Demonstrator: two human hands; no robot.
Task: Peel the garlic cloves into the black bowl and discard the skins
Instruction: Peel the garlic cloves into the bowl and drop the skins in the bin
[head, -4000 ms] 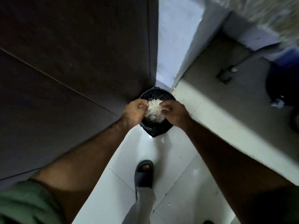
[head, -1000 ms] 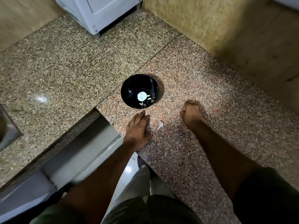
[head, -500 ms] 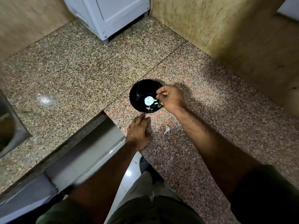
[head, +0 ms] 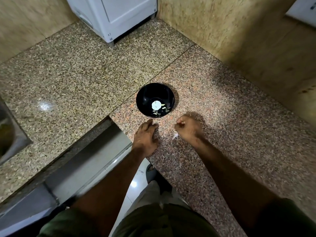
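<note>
Two slabs of speckled granite make up the counter (head: 222, 134), meeting at a seam that runs up toward a white appliance (head: 116, 16) in the corner; a steel sink (head: 10, 132) shows at the far left edge. The black bowl (head: 145, 97) sits just right of that seam, holding pale garlic pieces (head: 156, 105) at its bottom, though whether all are peeled cloves or some are scraps is too small to tell. The left hand (head: 145, 136) lies flat on the counter near the cut-out edge, fingers straight and pointing at the bowl, holding nothing. The right hand (head: 189, 130) is beside it and apart from it, fingers curled in; it is motion-blurred, and whether it pinches anything at its tips cannot be told. Between the two hands, touching the counter just beside the right wrist, lies a small white scrap (head: 175, 135), which looks like a loose skin.

The step in hand looks like clearing the last skins. To do it well, the fingertips should nip the scrap lightly by one edge, since dry skin is thin and slides or flutters away from a hard sweep. The flat left hand could serve as a stop to push it against. The bowl is best checked for stray husk too.
</note>
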